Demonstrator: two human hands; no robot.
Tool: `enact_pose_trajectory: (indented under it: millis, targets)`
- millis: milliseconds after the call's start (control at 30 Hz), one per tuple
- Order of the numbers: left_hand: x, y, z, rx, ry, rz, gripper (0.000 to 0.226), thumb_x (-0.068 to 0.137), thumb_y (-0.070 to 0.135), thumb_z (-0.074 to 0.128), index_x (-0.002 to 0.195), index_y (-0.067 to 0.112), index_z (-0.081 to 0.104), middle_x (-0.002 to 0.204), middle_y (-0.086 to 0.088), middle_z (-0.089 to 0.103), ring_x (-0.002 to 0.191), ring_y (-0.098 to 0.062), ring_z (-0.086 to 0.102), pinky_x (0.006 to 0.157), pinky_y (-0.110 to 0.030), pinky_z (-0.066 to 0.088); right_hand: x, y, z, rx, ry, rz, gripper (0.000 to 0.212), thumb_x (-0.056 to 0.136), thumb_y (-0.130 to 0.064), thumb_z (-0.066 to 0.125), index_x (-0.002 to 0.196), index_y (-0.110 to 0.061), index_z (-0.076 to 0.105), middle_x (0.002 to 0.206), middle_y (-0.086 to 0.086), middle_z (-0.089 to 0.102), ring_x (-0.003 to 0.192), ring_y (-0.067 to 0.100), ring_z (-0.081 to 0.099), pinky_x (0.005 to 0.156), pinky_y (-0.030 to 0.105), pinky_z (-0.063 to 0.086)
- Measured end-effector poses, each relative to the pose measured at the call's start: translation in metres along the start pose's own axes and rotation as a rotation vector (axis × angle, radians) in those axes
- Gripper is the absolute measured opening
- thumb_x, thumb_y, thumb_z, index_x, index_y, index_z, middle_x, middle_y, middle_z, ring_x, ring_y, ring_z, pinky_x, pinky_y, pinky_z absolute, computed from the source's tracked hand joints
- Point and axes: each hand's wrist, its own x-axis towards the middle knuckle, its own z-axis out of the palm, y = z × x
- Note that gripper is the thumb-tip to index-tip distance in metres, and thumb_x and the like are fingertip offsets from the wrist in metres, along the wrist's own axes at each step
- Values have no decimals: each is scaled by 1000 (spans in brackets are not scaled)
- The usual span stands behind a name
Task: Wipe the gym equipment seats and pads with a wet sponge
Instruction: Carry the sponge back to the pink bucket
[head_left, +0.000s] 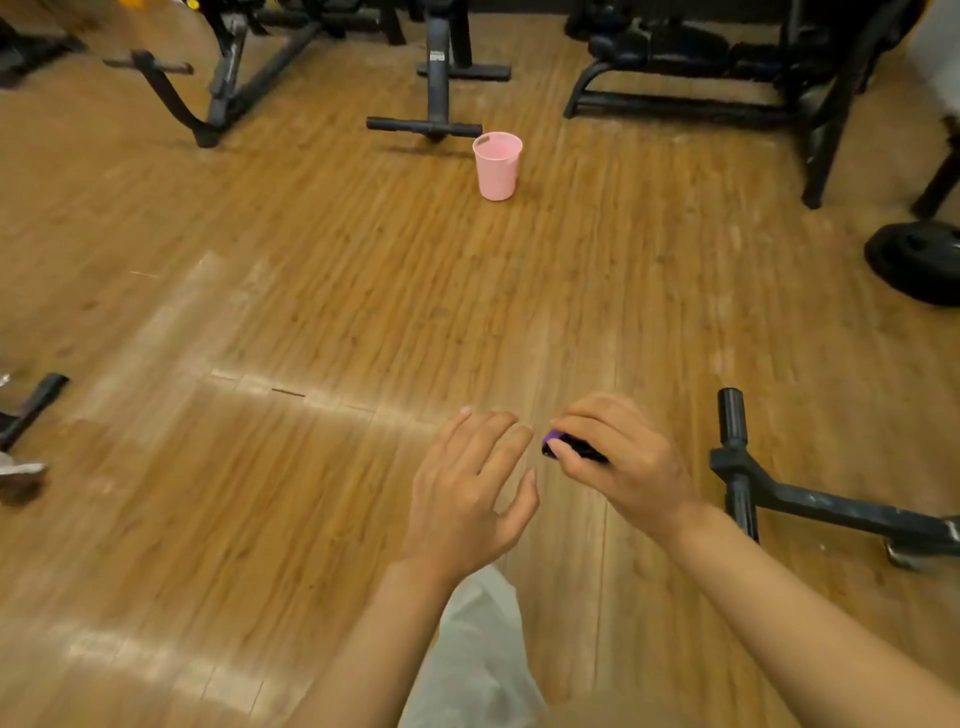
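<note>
My right hand (618, 457) is closed around a small purple and black sponge (563, 448), with only one end of it showing past my fingers. Just left of it, my left hand (467, 488) hovers with its fingers spread and nothing in it. Both hands are held over the wooden floor (311, 312). A pink plastic bucket (496, 165) stands upright on the floor well ahead of me. Black gym machine frames (727, 67) line the far side; no seats or pads are clearly visible.
A black bench base with a T-shaped foot (423, 124) stands just behind the bucket. A black machine leg (748, 467) lies close to my right hand. A weight plate (919, 265) rests at the right edge. Another frame foot (31, 410) pokes in at the left.
</note>
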Motion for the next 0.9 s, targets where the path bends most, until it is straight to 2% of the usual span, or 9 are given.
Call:
enact_pose_trajectory:
  millis: [167, 433, 567, 900]
  targets:
    - [95, -107, 30, -61, 60, 36, 26, 84, 15, 70, 108, 4, 72, 110, -7, 68, 109, -24, 64, 100, -43, 48, 105, 73, 58, -43, 1, -24, 21, 93, -19, 69, 86, 0, 74, 89, 7, 70, 83, 24, 67, 75, 38, 53]
    - [216, -247, 82, -65, 53, 5, 30, 84, 16, 71, 112, 5, 72, 115, -8, 68, 114, -24, 63, 104, -43, 46, 243, 186, 133, -58, 27, -27, 20, 90, -15, 72, 89, 5, 73, 89, 12, 69, 83, 27, 65, 78, 35, 53]
    - [280, -314, 125, -46, 72, -23, 27, 84, 16, 70, 109, 5, 73, 112, -6, 69, 110, -24, 65, 100, -44, 47, 298, 262, 179, -27, 12, -55, 19, 90, -13, 72, 87, 6, 72, 89, 13, 68, 86, 26, 63, 83, 32, 51]
    - [466, -479, 218, 26, 7, -64, 28, 87, 19, 68, 111, 6, 72, 113, -7, 69, 107, -25, 65, 98, -47, 48, 483, 465, 282, 24, 16, -106, 17, 89, -13, 72, 84, 3, 72, 87, 12, 68, 83, 26, 63, 81, 32, 51]
